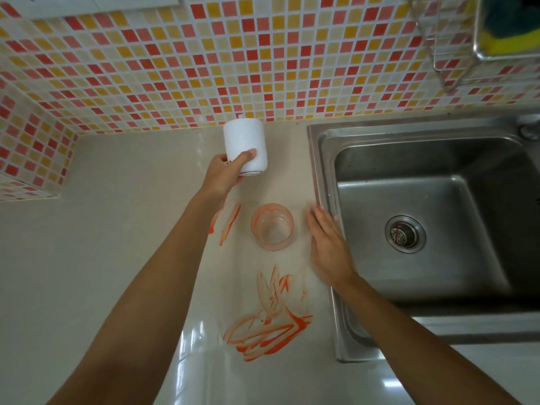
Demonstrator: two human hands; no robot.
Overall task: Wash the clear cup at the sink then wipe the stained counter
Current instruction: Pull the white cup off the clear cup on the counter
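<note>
A clear cup (272,227) with orange smears on its rim stands upright on the beige counter (117,229). My left hand (225,173) grips a white cylindrical container (245,146) near its base, behind and left of the cup, close to the wall. My right hand (325,241) is flat, fingers together, just right of the cup beside the sink's left rim, holding nothing. Orange stains mark the counter: a small patch (226,223) left of the cup and a large one (267,325) in front of it. The steel sink (423,217) lies to the right.
A mosaic tile wall (204,59) in red, yellow and pink backs the counter. A wire rack (479,39) at the upper right holds a yellow-green sponge (508,33). The tap base (529,127) shows at the sink's far right corner.
</note>
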